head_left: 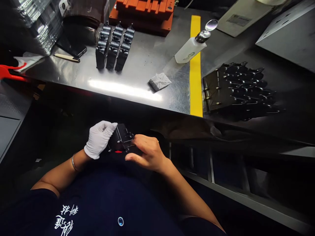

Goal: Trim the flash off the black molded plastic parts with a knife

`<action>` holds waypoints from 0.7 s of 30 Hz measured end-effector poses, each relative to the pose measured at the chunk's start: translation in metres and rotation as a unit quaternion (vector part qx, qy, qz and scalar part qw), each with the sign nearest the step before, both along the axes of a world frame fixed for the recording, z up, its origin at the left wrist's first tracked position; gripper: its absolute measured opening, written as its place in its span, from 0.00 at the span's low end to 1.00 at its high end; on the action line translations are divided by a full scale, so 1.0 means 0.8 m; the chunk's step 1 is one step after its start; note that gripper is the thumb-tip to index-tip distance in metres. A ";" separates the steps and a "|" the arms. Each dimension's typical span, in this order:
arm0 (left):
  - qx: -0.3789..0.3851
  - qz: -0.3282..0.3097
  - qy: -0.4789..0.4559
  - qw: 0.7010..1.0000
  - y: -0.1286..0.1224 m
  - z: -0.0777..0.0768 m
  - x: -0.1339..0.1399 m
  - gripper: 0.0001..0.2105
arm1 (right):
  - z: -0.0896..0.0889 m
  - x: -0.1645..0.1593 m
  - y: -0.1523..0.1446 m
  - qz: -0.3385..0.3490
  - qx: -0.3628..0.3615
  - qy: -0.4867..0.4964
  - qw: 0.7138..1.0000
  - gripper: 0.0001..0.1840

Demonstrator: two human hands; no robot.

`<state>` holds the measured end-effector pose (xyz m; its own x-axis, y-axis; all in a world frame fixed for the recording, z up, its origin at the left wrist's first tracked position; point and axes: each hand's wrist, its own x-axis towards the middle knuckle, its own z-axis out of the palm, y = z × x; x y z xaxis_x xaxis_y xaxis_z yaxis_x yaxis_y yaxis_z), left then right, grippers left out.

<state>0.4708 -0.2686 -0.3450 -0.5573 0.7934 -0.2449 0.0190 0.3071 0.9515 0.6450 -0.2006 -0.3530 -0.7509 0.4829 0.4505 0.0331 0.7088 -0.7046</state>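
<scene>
In front of my body, off the bench's front edge, a black molded part (123,136) with small pins and a round lug is held up. My left hand (99,139), in a white glove, is closed on its left side. My bare right hand (149,152) is at its right side, fingers bent against the edge near the lug and thumb apart below. A small red patch (118,151) shows at the part's lower side. The fingertips of my right hand are partly dark and hard to make out.
On the metal bench (142,65) stand several similar black parts (114,47), an orange fixture (145,13), a white bottle (189,50) and a folded cloth pad (159,81). Right of the yellow tape (196,78) is a cluster of black parts (241,87). A pale-handled knife-like tool (66,57) lies left.
</scene>
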 end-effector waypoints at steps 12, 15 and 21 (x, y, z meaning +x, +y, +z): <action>0.114 0.130 -0.318 0.932 0.057 0.000 0.002 0.18 | -0.031 -0.034 -0.010 -0.181 -0.011 -0.045 0.982 0.31; 0.171 0.116 -0.327 0.922 0.068 0.008 -0.004 0.16 | -0.022 -0.052 0.058 -0.270 -0.084 -0.056 0.958 0.29; 0.081 0.038 -0.297 0.951 0.040 -0.014 -0.015 0.18 | 0.016 -0.114 0.262 -0.400 -0.124 -0.227 0.879 0.26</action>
